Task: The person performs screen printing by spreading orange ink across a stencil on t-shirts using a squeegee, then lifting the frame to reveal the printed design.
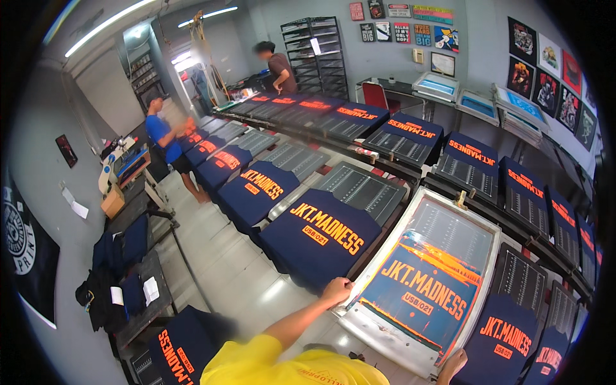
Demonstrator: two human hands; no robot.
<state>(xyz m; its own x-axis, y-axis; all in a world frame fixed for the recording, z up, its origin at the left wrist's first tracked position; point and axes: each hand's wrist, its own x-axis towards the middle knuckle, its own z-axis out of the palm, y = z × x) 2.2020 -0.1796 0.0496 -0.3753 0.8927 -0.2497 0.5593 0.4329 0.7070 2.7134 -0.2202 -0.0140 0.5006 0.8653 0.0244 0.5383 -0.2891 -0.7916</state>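
Observation:
A silkscreen frame point(363, 283) with a pale metal border lies tilted in front of me at the right. Its blue mesh carries lettering, and streaks of orange ink cross it above and below. My left hand point(336, 292) is closed on the frame's left edge near the front corner. At the front right corner, my right hand point(453, 366) grips the border, its fingers partly hidden. Left of the frame, a navy T-shirt point(289, 256) with orange lettering is stretched over a printing board point(362, 186). Another printed navy T-shirt point(500, 337) lies just right of the frame.
Long rows of boards with printed navy shirts run back and right. A person in blue point(163, 135) stands at the left row; another in brown point(280, 70) is at the back. Spare screens point(518, 112) stack along the right wall. A bench point(154, 282) with dark cloth stands left.

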